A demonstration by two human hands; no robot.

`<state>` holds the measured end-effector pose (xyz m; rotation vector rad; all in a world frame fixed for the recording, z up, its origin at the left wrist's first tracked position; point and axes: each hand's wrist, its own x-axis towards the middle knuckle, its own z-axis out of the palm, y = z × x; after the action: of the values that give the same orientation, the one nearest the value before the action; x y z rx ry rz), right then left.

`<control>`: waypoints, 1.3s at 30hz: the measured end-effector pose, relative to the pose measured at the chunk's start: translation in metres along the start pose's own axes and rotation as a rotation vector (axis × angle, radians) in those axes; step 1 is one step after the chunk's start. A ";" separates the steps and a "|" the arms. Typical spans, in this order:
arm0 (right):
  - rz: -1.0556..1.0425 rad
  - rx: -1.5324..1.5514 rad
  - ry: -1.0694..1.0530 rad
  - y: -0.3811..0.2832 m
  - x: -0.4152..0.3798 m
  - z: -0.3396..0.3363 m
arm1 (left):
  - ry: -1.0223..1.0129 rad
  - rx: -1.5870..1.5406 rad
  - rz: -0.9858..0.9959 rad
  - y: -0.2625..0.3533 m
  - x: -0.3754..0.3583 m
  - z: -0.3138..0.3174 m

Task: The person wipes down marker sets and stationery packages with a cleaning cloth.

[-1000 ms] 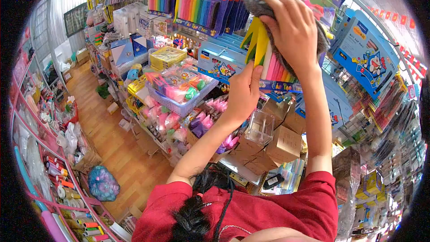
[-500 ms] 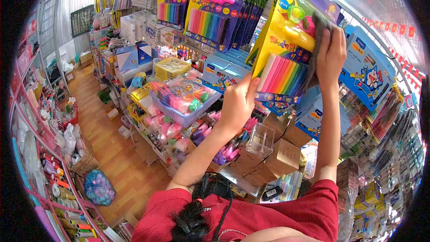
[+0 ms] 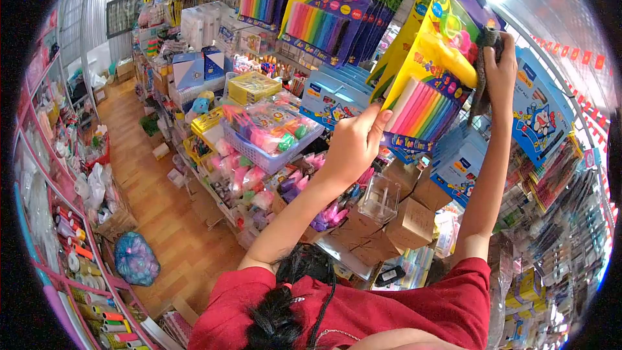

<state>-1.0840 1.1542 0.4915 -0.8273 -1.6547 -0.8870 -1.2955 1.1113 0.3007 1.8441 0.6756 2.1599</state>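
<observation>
My left hand (image 3: 353, 142) grips the lower edge of a hanging modelling-clay pack (image 3: 427, 84), a yellow card with a row of coloured clay sticks and a yellow plastic tool. My right hand (image 3: 500, 68) is raised at the pack's right edge and is closed on a grey cloth (image 3: 483, 78) that hangs down from it against the pack. Both arms reach up from my red sleeves.
More clay packs (image 3: 324, 16) hang in rows to the left. Below stand a basket of toys (image 3: 269, 133), blue boxes (image 3: 334, 97), cardboard boxes (image 3: 408, 223) and a clear plastic box (image 3: 379, 198). A blue carton (image 3: 541, 107) hangs right. A wooden-floored aisle (image 3: 155, 207) runs left.
My right hand with the grey cloth slid from the top of the pack's front across to its right edge, uncovering the pack. My left hand kept its hold below.
</observation>
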 end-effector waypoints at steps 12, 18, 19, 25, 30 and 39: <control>-0.342 0.140 -0.047 -0.056 0.031 0.014 | 0.001 0.016 0.027 0.010 -0.004 0.000; 0.056 0.264 -0.157 0.015 0.003 -0.009 | -0.024 -0.022 0.042 0.011 -0.001 -0.008; -0.039 0.197 -0.145 0.013 0.003 -0.007 | -0.026 0.009 0.042 0.012 -0.001 -0.006; -0.391 -0.025 -0.211 -0.114 0.030 -0.003 | -0.029 0.058 0.011 0.013 -0.008 0.004; -0.164 0.081 -0.273 -0.088 0.027 -0.008 | -0.063 0.045 -0.080 0.019 -0.004 -0.006; 0.150 0.370 -0.037 0.015 -0.036 -0.009 | 0.025 -0.066 -0.198 0.019 0.006 -0.014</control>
<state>-1.0583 1.1505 0.4604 -0.7014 -1.6965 -0.4449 -1.3075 1.0944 0.3136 1.6456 0.7479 2.0554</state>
